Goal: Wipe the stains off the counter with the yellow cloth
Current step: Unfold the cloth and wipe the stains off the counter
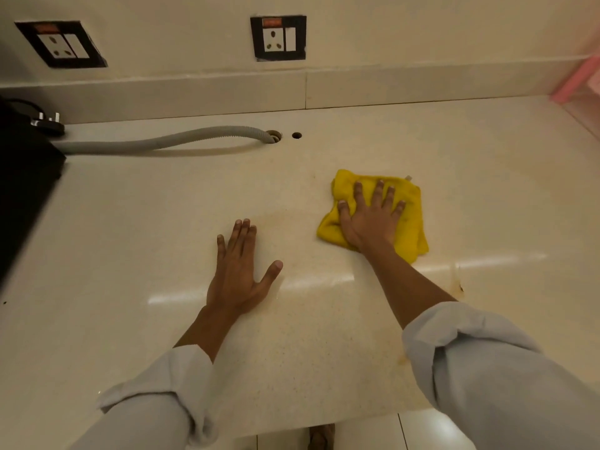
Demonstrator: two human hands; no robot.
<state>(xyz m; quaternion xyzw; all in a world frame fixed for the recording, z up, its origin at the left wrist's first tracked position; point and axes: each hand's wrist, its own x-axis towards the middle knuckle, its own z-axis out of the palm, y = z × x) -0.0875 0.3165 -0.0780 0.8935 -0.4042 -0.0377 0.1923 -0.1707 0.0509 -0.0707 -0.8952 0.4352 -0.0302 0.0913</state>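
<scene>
The yellow cloth [409,219] lies bunched on the cream counter [162,222], right of centre. My right hand [370,216] presses flat on the cloth with fingers spread. My left hand [240,271] rests palm down on the bare counter, fingers together and thumb out, holding nothing. A faint yellowish stain [279,219] spreads between the two hands. A small dark brown stain [460,287] with a pale streak marks the counter to the right of my right forearm. Another faint yellow smear [402,358] sits near my right sleeve.
A grey corrugated hose [156,142] runs across the back into a counter hole [274,136], with a smaller hole [296,135] beside it. A black appliance [22,180] stands at the left edge. Two wall sockets [278,39] are above. Something pink [578,79] is at the far right corner.
</scene>
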